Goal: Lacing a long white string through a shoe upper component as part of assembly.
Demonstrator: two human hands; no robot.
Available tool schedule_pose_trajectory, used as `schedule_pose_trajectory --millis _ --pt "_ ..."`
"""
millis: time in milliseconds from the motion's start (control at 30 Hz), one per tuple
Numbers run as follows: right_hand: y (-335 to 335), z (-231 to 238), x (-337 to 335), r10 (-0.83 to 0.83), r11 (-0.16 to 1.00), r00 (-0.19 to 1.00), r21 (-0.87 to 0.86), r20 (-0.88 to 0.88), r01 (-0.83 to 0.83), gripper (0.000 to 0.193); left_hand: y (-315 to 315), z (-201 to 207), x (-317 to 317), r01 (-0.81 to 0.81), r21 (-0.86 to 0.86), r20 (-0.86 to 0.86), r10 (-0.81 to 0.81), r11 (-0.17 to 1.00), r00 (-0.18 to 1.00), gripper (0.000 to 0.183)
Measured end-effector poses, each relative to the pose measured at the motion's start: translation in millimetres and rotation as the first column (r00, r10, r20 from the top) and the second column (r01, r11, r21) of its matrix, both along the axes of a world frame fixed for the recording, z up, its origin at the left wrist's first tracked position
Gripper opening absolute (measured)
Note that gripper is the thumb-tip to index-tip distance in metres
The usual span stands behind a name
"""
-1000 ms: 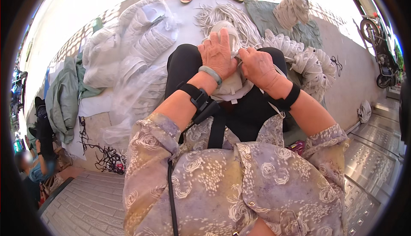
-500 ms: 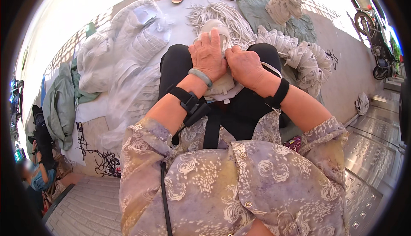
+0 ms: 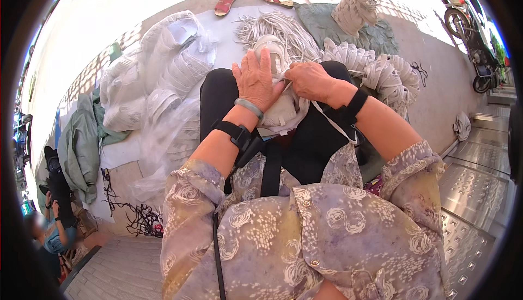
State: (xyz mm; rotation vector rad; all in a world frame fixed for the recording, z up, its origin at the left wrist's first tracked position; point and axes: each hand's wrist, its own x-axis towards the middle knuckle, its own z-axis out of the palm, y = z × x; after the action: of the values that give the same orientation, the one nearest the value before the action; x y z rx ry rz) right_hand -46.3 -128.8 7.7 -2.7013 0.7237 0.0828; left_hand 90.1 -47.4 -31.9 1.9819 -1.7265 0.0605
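A pale sneaker (image 3: 282, 110) lies across my lap between my knees, its toe pointing away from me. My left hand (image 3: 256, 82) grips its left side, fingers stretched toward the toe and the thumb near the lacing. On the right side of the lacing, the fingers of my right hand (image 3: 311, 82) are pinched on a white shoelace (image 3: 332, 123). A length of this lace trails below the right hand over my leg. The underside of the sneaker and my left fingertips' hold are partly hidden.
Beyond my knees lies a heap of loose white laces (image 3: 289, 33). Bundled laces (image 3: 389, 79) lie to the right, with another bundle (image 3: 355, 10) on a green cloth (image 3: 321, 19). Plastic-wrapped pale shoes (image 3: 163, 77) are piled left. Red sandals (image 3: 224, 4) and a motorcycle (image 3: 473, 38) stand farther off.
My left hand has shifted slightly lower and left on the sneaker. The lace now hangs lower from my right hand, across my right leg. The view has tilted a little.
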Motion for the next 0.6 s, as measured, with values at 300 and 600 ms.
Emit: schedule_pose_trajectory --millis 300,600 --pt "-18 -7 6 0.030 0.994 0.997 0.106 -0.066 -0.023 0.016 -4 8 -2 0.319 -0.095 0.289 -0.281 0.943 0.915 0.028" --pt "-29 -18 -9 -0.049 0.957 0.998 0.287 0.037 0.037 0.016 -11 11 -21 0.403 0.142 0.367 -0.426 0.904 0.827 0.006"
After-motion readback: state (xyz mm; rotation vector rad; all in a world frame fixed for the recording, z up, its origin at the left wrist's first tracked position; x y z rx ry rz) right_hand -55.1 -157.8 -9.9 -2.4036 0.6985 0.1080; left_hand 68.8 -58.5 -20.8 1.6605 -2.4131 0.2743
